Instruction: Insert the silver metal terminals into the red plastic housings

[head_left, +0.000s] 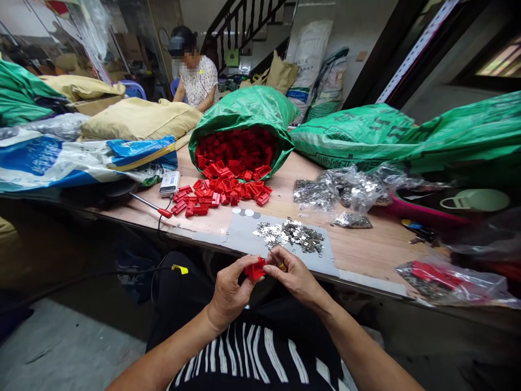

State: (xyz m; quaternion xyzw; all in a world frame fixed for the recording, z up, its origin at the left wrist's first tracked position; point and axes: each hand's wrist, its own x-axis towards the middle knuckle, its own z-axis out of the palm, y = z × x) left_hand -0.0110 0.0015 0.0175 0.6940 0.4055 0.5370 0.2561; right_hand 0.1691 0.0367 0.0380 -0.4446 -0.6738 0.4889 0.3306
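My left hand (232, 288) is closed around a small red plastic part (255, 269), held just off the table's front edge. Fingers of my right hand (295, 276) are pinched at the part's right side. A small tool with a yellow handle (282, 266) sits in that right hand; its thin dark shaft points up and its exact kind is unclear. Just beyond my hands, small shiny metal pieces (291, 234) lie heaped on a grey sheet (240, 239). Behind them, loose red plastic parts (228, 191) spill from an open green sack (248, 106).
Clear bags of metal pieces (317, 193) lie right of the sack, near a pink-edged tray (431, 214). A red-handled tool (157, 207) and a white power bank (170, 183) are at left. Green sacks (366, 133) line the back. Across the table sits another person (199, 81).
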